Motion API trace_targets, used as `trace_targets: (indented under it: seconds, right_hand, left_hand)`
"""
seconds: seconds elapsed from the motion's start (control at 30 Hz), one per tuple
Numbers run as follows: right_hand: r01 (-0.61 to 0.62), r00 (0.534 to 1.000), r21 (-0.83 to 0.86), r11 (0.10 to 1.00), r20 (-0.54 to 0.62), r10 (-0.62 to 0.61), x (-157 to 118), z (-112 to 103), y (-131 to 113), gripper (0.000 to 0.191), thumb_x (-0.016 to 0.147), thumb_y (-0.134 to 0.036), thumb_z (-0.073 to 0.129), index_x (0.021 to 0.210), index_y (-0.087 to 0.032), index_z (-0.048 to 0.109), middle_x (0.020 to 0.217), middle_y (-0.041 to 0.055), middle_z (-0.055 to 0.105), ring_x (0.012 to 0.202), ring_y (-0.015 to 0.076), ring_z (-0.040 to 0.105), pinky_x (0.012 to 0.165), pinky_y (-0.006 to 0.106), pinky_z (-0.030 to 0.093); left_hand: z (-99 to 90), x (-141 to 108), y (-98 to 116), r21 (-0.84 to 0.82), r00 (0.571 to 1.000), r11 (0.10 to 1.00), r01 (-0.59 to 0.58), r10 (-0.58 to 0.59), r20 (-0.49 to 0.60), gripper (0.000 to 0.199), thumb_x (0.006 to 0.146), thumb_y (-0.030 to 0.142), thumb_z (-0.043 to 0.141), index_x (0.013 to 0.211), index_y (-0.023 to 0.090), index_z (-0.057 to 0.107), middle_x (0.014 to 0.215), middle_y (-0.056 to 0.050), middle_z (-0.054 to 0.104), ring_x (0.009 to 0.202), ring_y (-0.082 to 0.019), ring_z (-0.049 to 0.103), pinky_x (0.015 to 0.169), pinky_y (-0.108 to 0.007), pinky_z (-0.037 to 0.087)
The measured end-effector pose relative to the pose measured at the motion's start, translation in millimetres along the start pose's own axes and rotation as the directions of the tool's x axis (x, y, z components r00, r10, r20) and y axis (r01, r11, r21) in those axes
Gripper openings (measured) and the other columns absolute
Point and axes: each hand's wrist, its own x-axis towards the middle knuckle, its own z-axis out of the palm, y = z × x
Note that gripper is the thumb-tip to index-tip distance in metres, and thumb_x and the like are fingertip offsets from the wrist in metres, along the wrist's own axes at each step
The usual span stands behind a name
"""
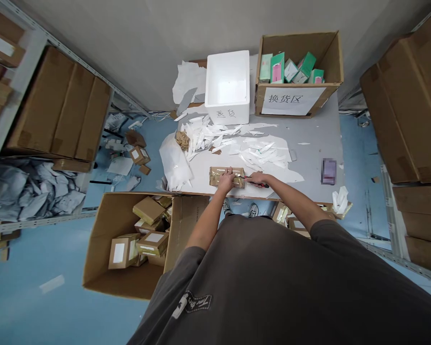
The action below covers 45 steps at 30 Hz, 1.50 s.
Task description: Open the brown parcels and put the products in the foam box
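Note:
A small cardboard box [214, 178] wrapped in shiny tape lies near the front edge of the table. My left hand [226, 179] presses on top of it, gripping it in place. From the right, my right hand [257, 178] is closed around a red-and-black utility knife [249, 178], its front end at the right end of the box. The blade itself is too small to make out. Just behind the box lie many torn white paper strips [262, 153] and a crumpled piece of brown paper [182, 140].
Behind stand a white foam box [227, 111] and a carton [298, 112] of green-and-white packages. A large open carton [93, 258] of parcels sits on the floor at left. A blurred purple rectangular item [329, 171] lies at right. Loaded shelves flank both sides.

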Motion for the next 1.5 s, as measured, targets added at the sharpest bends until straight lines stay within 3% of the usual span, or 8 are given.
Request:
trace_targets:
  seconds: [0.57,0.77,1.0,1.13,1.23,1.33,1.4,1.5]
  right_hand:
    - [0.043,0.993,0.168,0.985,0.098,-0.060,-10.5,23.5,11.3,0.065,0.090,-0.083,0.073,0.072,-0.024,0.051,0.048,-0.0051,0.047,0.037,0.0113,0.040,0.039,0.025,0.036]
    - [0.042,0.999,0.239,0.970,-0.017,-0.039,-13.1,49.9,3.5,0.062,0.092,-0.080,0.073,0.073,-0.024,0.053,0.048,-0.0058,0.048,0.036,0.0118,0.042,0.040,0.025,0.036]
    - [0.063,0.998,0.080,0.995,-0.022,-0.062,-27.6,60.5,14.9,0.058,0.099,-0.074,0.066,0.073,-0.023,0.055,0.049,-0.0018,0.054,0.041,0.0162,0.050,0.049,0.028,0.043]
    - [0.077,0.982,0.115,0.990,-0.181,-0.056,-39.8,58.9,34.3,0.058,0.101,-0.074,0.063,0.075,-0.023,0.057,0.051,-0.0009,0.056,0.043,0.0180,0.054,0.053,0.029,0.045]
    - [0.084,0.951,0.124,0.989,-0.306,-0.042,-44.7,61.5,37.0,0.058,0.105,-0.076,0.054,0.083,-0.023,0.062,0.063,0.0041,0.066,0.057,0.0233,0.065,0.060,0.030,0.049]
    - [0.086,0.903,0.006,0.996,-0.423,-0.075,-44.5,66.6,30.0,0.057,0.113,-0.068,0.041,0.097,-0.022,0.070,0.095,0.0122,0.079,0.095,0.0303,0.075,0.078,0.031,0.053]
    - [0.051,0.892,-0.096,0.994,-0.444,-0.089,-43.0,69.7,23.6,0.053,0.116,-0.059,0.035,0.107,-0.023,0.073,0.115,0.0131,0.080,0.113,0.0319,0.073,0.086,0.032,0.052]
    - [-0.012,0.899,-0.236,0.972,-0.429,-0.093,-42.1,71.1,16.0,0.048,0.117,-0.055,0.036,0.114,-0.023,0.073,0.124,0.0140,0.079,0.115,0.0324,0.073,0.086,0.032,0.050]
  left_hand:
    - [-2.2,-2.1,-5.6,0.073,1.000,0.997,-0.024,0.023,0.020,0.047,0.078,0.026,0.095,0.121,0.022,0.077,0.181,-0.017,0.033,0.167,-0.041,0.031,0.127,-0.056,0.040]
    - [-5.2,-0.6,-9.2,0.054,0.998,0.997,-0.050,0.048,0.039,0.044,0.077,0.024,0.094,0.118,0.024,0.078,0.181,-0.015,0.032,0.168,-0.041,0.031,0.126,-0.057,0.042]
    - [-4.9,-7.7,-14.6,0.034,0.996,0.996,-0.081,0.079,0.043,0.055,0.074,0.026,0.099,0.122,0.022,0.073,0.183,-0.017,0.026,0.170,-0.040,0.025,0.131,-0.058,0.035]
    - [-8.4,-10.9,-20.7,-0.070,0.997,0.994,-0.081,0.081,-0.003,0.059,0.097,0.042,0.079,0.149,0.025,0.061,0.179,-0.016,0.037,0.169,-0.032,0.030,0.132,-0.053,0.034]
    - [-9.6,-9.5,-26.1,-0.034,0.998,0.999,-0.004,0.002,-0.062,0.079,0.097,0.045,0.077,0.167,0.030,0.045,0.181,-0.014,0.035,0.171,-0.036,0.024,0.134,-0.059,0.029]
    - [-10.0,-3.8,-30.9,0.011,0.997,0.999,0.053,-0.052,-0.063,0.098,0.089,0.052,0.084,0.173,0.036,0.036,0.184,-0.012,0.027,0.172,-0.043,0.011,0.134,-0.066,0.021]
    - [-9.8,0.8,-33.4,0.013,0.997,0.999,0.046,-0.045,-0.060,0.091,0.094,0.051,0.078,0.173,0.038,0.037,0.182,-0.011,0.033,0.172,-0.041,0.014,0.135,-0.066,0.020]
    - [-5.8,4.0,-35.6,0.019,0.993,1.000,0.018,-0.016,-0.113,0.073,0.103,0.043,0.063,0.172,0.034,0.042,0.177,-0.012,0.044,0.170,-0.036,0.024,0.136,-0.062,0.019]
